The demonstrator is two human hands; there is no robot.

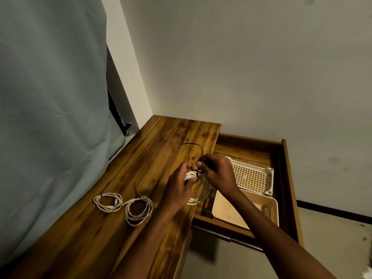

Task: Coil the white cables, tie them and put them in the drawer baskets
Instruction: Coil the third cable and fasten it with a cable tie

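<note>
Curtain (52,97): pale grey-green cloth, hanging at my nine o'clock, its lower edge meeting the desktop.
Wall (251,67): plain off-white, from twelve to three o'clock.
Desktop (112,228): brown wood grain, running from six up to twelve o'clock.
Floor (332,234): light, at four o'clock, dark skirting above it.

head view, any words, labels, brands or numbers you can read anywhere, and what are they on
None can be read.
The cable coils on the desk and the coil in the hands: no print visible.
White basket and beige basket in the drawer: plain, no label showing.
Black zip tie, wall, curtain: unmarked.
</note>
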